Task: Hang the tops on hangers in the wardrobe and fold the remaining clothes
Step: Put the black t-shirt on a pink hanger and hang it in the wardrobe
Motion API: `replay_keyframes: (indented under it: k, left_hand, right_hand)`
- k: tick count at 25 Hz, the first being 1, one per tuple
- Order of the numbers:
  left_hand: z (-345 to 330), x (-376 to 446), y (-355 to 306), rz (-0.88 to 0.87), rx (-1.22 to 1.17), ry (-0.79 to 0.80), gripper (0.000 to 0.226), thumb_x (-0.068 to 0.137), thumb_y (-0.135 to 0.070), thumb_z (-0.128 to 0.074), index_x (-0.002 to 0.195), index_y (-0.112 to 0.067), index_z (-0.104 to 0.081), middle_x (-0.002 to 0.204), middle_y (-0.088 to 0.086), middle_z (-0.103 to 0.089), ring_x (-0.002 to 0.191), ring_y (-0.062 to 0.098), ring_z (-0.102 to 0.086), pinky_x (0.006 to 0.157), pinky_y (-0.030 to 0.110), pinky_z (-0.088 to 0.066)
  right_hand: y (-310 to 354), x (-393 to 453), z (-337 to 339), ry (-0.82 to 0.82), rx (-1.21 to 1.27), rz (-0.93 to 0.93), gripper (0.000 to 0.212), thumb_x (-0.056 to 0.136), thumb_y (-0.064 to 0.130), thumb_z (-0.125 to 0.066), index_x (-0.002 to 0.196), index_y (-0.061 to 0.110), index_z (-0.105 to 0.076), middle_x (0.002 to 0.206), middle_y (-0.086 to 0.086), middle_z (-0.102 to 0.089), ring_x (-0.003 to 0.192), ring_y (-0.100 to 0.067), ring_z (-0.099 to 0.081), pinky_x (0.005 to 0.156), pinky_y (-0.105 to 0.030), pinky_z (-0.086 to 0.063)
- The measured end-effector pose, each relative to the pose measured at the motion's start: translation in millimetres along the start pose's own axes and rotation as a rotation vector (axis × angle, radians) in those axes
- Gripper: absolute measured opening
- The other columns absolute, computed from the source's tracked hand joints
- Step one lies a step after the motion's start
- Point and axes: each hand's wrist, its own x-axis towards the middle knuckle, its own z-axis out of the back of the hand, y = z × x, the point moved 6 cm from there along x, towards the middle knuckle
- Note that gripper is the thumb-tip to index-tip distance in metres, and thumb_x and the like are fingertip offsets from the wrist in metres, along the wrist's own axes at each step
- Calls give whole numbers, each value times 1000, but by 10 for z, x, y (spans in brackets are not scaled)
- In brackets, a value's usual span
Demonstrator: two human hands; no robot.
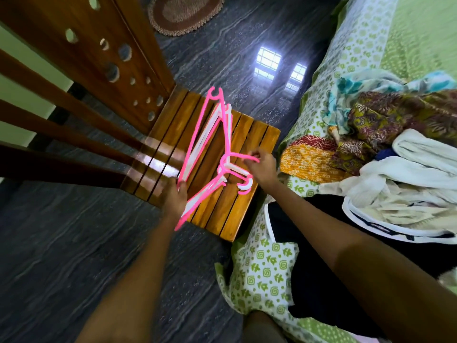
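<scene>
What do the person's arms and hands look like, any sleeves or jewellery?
Both forearms are bare as far as the view reaches; no sleeve shows. The left hand and right hand wear no gloves, and no watch, bangle or ring shows, though blur hides fine detail on the fingers.

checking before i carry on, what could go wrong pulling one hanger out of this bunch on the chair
1. The pink and white hangers lie stacked with their hooks nested together, so the one the right hand pinches may drag others along.
2. The left hand grips only one end of the bunch, so the far end could slide across the slatted chair seat and fall to the floor.
</scene>
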Motion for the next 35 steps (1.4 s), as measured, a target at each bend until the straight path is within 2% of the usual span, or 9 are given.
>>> replay_keyframes:
  k: [3, 5, 8, 11, 13, 20, 28, 31, 35]
  left_hand:
    - [-230, -454, -281, -17, -247, 42, 25, 98, -16, -34, 81, -4, -48, 60, 5, -45, 58, 23, -47, 61, 36, -37]
    - [-483, -823, -556, 6, -377, 42, 27, 96, -8, -34, 70, -9, -42, 56, 1, -37, 59, 20, -39, 61, 38, -32]
    - [-1038, -1449, -970, 72, -524, 152, 38, 97, -2, -34, 62, -18, -36, 56, 1, -37, 61, 20, -41, 61, 37, -35]
    - [-1484, -2104, -1393, 128, -649, 308, 34, 98, -6, -32, 67, -17, -35, 55, 1, -34, 40, 9, -37, 46, 28, -32]
    - [-1693, -2440, -1593, 86, -634, 386, 32, 100, -9, -31, 70, -18, -35, 54, 1, -37, 35, 3, -35, 43, 26, -31]
    - [-2444, -3383, -1911, -322, -133, 863, 23, 101, -25, -37, 105, -6, -50, 97, 21, -61, 88, 31, -60, 74, 35, -45]
    - [-2394, -2613, -2276, -216, -25, 386, 14, 92, -12, -52, 102, -1, -53, 112, 13, -49, 100, 26, -52, 87, 34, -42]
    - [-2551, -2325, -2429, -182, -4, 377, 18, 91, -13, -56, 104, -1, -51, 115, 14, -47, 102, 29, -51, 87, 38, -44]
    - [-2794, -2204, -2490, -136, -18, 440, 19, 87, -14, -61, 99, -6, -48, 116, 15, -48, 100, 30, -52, 81, 36, -44]
  right_hand:
    - [-151, -375, 438, -107, 1044, -419, 19, 89, 26, -60, 80, 10, -52, 71, -4, -55, 62, -12, -57, 63, -26, -49]
    - [-254, -654, 575, 8, 1178, -522, 35, 88, 48, -52, 88, 13, -56, 84, -5, -61, 79, -19, -60, 77, -31, -47]
    - [-299, -1001, 772, 115, 1036, -452, 44, 81, 48, -54, 108, 13, -55, 96, -4, -64, 79, -16, -64, 69, -27, -53]
    - [-333, -1145, 1402, -76, 752, -278, 11, 93, 23, -52, 104, 22, -51, 85, -1, -64, 51, -10, -53, 44, -17, -40]
    - [-468, -1216, 1923, -214, 669, -205, 12, 96, 15, -48, 96, 26, -55, 67, 1, -55, 36, -4, -37, 34, -13, -26]
    - [-1059, -1620, 3251, -436, 426, -157, 24, 95, 11, -50, 74, 21, -58, 41, 10, -46, 36, 1, -33, 38, -13, -25]
    - [-1454, -2004, 3942, -383, -281, -148, 10, 91, 23, -55, 84, 22, -63, 71, -5, -58, 70, -25, -55, 64, -33, -39]
    - [-1482, -2160, 4098, -472, -442, -151, 31, 89, 35, -49, 97, 11, -67, 85, -18, -66, 83, -37, -62, 64, -36, -38]
    - [-1435, -2248, 4246, -574, -546, -175, 27, 94, 33, -49, 96, 12, -67, 89, -22, -68, 85, -43, -61, 66, -40, -42]
